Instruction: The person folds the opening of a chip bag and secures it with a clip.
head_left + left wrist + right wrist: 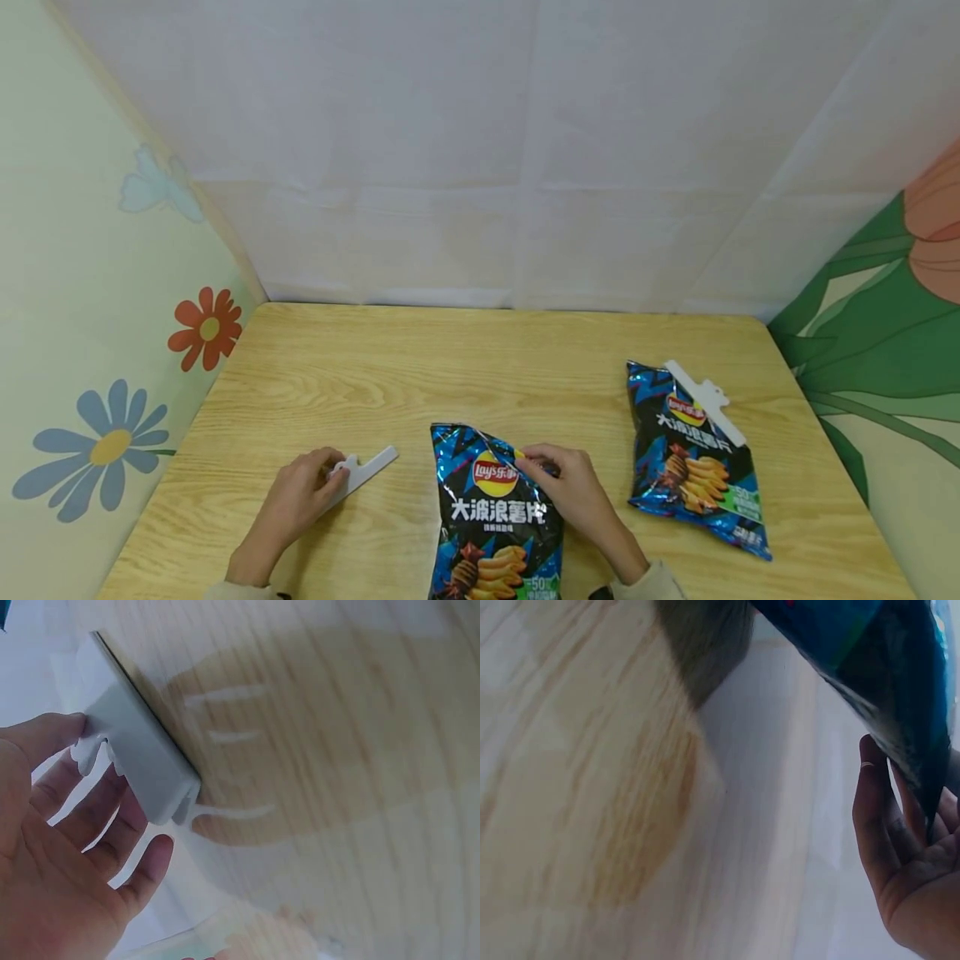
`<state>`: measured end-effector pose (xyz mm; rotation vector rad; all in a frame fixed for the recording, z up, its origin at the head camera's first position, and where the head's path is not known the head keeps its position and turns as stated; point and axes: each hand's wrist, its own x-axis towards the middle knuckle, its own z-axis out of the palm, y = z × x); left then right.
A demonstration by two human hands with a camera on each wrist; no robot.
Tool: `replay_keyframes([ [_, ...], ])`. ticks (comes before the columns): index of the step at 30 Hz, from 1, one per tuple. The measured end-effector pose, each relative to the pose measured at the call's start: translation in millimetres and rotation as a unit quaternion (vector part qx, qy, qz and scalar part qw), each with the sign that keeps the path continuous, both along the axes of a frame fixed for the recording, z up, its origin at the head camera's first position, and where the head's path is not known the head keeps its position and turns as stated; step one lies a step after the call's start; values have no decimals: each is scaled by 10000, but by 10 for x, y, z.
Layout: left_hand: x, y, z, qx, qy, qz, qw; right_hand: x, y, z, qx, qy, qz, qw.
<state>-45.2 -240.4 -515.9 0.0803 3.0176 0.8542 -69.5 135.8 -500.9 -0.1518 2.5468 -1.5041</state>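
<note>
A white sealing clip (369, 475) is pinched in my left hand (298, 492), between thumb and fingers, over the left part of the table. The left wrist view shows the same clip (142, 742) close up, its long flat bar tilted, with the left hand (82, 840) at its handle side. My right hand (573, 487) grips the upper right edge of a blue-and-black chip bag (491, 517) near the table's front. In the right wrist view, fingers of the right hand (911, 862) curl around the corner of the bag (900, 690). The lower end of the bag runs out of the head view.
A second chip bag (693, 467) lies at the right of the wooden table (450, 358), with a white clip (705, 400) across its folded top corner. A white cloth (450, 167) hangs behind the table; flowered walls flank both sides.
</note>
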Motion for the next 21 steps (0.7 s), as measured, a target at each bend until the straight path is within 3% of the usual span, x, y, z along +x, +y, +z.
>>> replay_keyframes([
  [4, 5, 9, 23, 149, -308, 80, 9994, -2, 1, -6, 7, -43, 1, 10000],
  [12, -24, 40, -3, -33, -150, -40, 9999, 0, 2, 7, -36, -49, 5, 10000],
  [21, -27, 66, 33, 205, -629, -10, 9978, -1, 7, 20, -77, -101, 38, 9999],
])
